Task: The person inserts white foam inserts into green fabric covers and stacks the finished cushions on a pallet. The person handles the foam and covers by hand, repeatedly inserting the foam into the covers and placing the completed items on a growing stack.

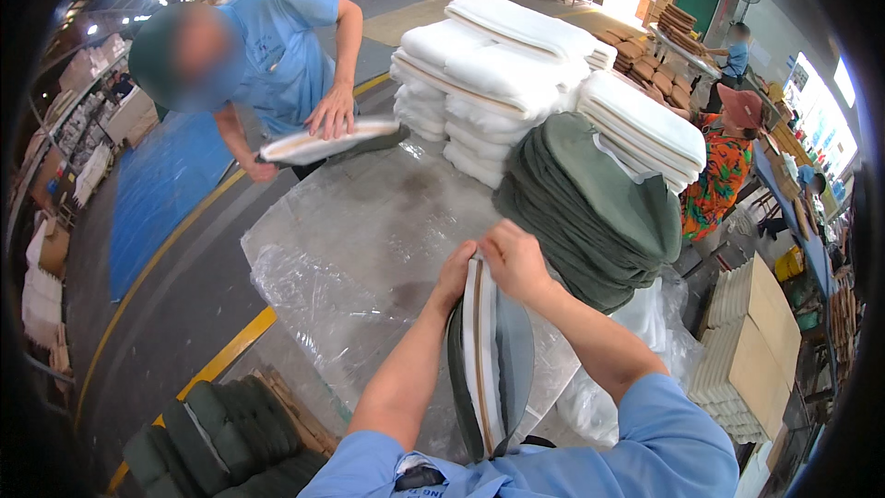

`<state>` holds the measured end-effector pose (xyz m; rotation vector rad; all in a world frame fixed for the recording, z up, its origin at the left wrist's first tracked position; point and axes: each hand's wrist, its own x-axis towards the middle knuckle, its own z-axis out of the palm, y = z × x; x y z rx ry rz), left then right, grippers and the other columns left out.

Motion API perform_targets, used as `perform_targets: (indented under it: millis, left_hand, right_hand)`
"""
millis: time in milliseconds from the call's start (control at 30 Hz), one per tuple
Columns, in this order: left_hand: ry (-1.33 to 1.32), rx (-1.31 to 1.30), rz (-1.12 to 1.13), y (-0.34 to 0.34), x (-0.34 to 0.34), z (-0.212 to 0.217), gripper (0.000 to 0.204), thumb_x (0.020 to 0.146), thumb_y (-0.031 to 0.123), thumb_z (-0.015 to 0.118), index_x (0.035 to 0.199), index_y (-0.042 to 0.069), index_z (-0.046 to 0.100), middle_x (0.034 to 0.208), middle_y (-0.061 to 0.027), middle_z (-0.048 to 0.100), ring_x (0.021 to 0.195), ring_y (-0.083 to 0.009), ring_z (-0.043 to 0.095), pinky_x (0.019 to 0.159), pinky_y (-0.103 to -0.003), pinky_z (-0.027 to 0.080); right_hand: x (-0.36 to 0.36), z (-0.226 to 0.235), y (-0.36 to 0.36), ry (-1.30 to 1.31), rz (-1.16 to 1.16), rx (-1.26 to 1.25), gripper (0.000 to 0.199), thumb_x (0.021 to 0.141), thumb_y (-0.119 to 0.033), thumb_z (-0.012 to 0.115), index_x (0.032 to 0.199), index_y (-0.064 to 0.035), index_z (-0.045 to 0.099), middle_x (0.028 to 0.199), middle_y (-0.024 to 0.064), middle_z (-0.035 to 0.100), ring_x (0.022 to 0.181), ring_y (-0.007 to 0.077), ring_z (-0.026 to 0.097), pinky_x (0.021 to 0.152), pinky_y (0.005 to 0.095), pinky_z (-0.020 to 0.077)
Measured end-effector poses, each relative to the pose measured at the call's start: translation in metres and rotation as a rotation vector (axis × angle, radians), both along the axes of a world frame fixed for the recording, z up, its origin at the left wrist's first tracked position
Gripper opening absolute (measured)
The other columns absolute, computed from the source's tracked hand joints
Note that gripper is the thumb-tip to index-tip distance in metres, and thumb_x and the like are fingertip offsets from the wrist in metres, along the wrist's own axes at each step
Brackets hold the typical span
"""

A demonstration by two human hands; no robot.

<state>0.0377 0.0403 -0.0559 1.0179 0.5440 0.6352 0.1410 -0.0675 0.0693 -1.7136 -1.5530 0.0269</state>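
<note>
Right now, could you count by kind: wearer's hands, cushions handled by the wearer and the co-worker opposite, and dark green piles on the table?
Hands (left hand, right hand): 2
Cushions (wearer's cushion, co-worker's cushion): 2
Dark green pile: 1
Total: 5

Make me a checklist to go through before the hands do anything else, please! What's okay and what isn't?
1. Left hand at the far end of the cushion: ok.
2. Right hand at that same end: ok.
3. Both hands gripping firmly: cannot tell, the fingertips are partly hidden.
4. Cushion's edge closed: not ok, white filling and a brown strip show between its darker sides.
5. Other worker's hand away from this cushion: ok, it rests on another cushion across the table.
6. Plastic on the table smooth: not ok, it's wrinkled.
</note>
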Motion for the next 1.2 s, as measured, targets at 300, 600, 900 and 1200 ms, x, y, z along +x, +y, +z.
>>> perform_targets:
  millis: [300,600,900,1200]
  left_hand:
    - [-0.018,0.057,-0.088,0.006,-0.002,0.000,0.034,0.108,0.030,0.050,0.123,0.008,0.071,0.119,-0.0037,0.069,0.109,-0.0134,0.064,0.096,-0.030,0.050]
    - [0.033,0.055,0.010,-0.008,0.007,0.011,0.035,0.105,0.027,0.048,0.114,0.005,0.074,0.117,-0.0060,0.071,0.112,-0.0184,0.063,0.103,-0.033,0.047]
    - [0.230,0.312,-0.073,0.011,-0.015,0.018,0.044,0.107,0.036,0.046,0.125,0.005,0.072,0.123,-0.0078,0.070,0.114,-0.0161,0.062,0.103,-0.032,0.045]
    - [0.156,0.103,-0.056,-0.005,-0.005,0.026,0.043,0.107,0.042,0.049,0.119,0.010,0.074,0.111,-0.0054,0.072,0.099,-0.0147,0.065,0.090,-0.030,0.051]
  right_hand:
    - [0.012,-0.003,-0.008,-0.178,0.136,-0.179,0.016,0.091,-0.011,0.072,0.106,-0.0067,0.075,0.097,0.0128,0.069,0.087,0.0352,0.071,0.075,0.0471,0.0564]
    - [0.023,-0.011,0.004,-0.309,0.186,-0.211,0.011,0.091,-0.012,0.069,0.100,-0.0057,0.072,0.096,0.0120,0.069,0.091,0.0349,0.071,0.078,0.0473,0.0571]
    - [0.008,0.061,0.024,0.346,0.126,-0.146,0.011,0.098,-0.009,0.065,0.103,-0.0006,0.070,0.080,0.0097,0.067,0.075,0.0187,0.066,0.071,0.0350,0.0542]
    - [0.029,0.020,-0.023,-0.033,0.099,-0.279,0.021,0.088,-0.007,0.061,0.100,-0.0067,0.078,0.103,0.0168,0.072,0.095,0.0397,0.071,0.087,0.0485,0.0558]
